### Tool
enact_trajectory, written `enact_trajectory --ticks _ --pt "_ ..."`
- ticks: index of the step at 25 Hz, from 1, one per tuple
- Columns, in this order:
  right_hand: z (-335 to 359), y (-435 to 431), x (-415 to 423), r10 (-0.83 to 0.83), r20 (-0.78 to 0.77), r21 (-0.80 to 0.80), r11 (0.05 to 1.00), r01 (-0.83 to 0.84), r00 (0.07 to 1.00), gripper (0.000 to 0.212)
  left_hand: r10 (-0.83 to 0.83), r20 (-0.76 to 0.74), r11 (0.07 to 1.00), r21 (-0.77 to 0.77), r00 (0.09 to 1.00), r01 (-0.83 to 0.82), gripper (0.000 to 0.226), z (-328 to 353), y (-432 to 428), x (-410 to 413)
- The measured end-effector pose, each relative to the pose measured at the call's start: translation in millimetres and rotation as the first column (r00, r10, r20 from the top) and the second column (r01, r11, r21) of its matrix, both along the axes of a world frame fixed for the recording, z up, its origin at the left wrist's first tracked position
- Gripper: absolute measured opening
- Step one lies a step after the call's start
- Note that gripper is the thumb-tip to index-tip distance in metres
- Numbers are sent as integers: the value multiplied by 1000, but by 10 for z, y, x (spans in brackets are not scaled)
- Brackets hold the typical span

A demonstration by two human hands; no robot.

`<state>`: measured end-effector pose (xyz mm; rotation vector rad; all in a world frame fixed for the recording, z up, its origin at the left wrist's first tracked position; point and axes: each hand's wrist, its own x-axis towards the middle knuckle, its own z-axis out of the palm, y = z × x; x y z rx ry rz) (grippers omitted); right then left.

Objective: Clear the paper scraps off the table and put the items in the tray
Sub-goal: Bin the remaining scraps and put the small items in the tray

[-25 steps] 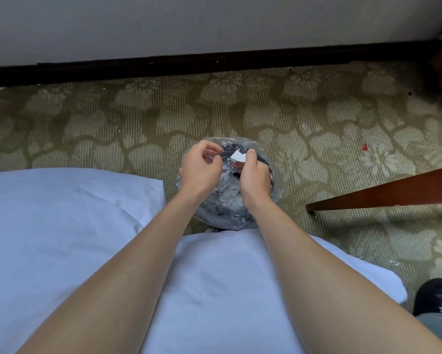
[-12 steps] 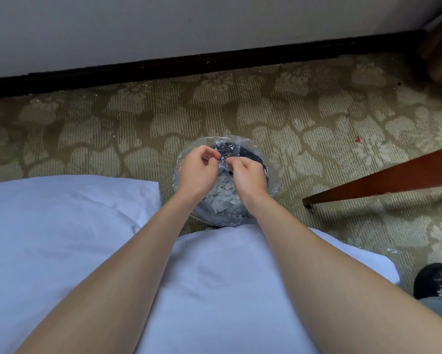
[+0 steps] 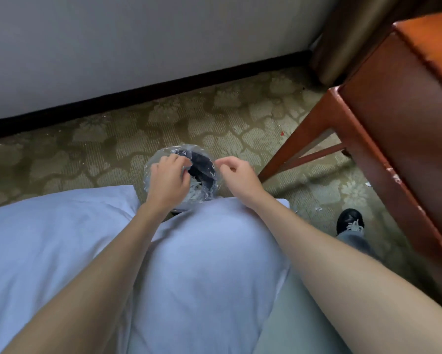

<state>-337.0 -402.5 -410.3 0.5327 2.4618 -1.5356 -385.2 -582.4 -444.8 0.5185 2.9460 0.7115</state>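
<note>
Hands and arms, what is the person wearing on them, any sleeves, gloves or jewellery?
Nothing shows: the left hand and right hand are ungloved, both forearms are bare to the frame's edge, with no sleeve, watch, bracelet or ring visible.

At mid-frame we see the bin (image 3: 205, 166) on the floor (image 3: 87, 154), with paper scraps (image 3: 195, 192) in it. Our left hand (image 3: 170, 178) lies over its left half; our right hand (image 3: 236, 175) hangs just right of its rim. The table (image 3: 393, 111) fills the upper right, a shoe (image 3: 349, 221) lies below it, and the wall (image 3: 138, 47) stands behind.
</note>
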Motion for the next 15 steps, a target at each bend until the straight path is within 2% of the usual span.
enact_trajectory --ticks 9,15 --pt "1264 263 861 -26 -237 100 994 51 971 26 -193 -191 976 67 962 209 25 1310 412 715" --pt "1909 661 1750 -26 -332 249 962 114 943 32 -348 -318 920 63 882 386 24 1987 813 1271"
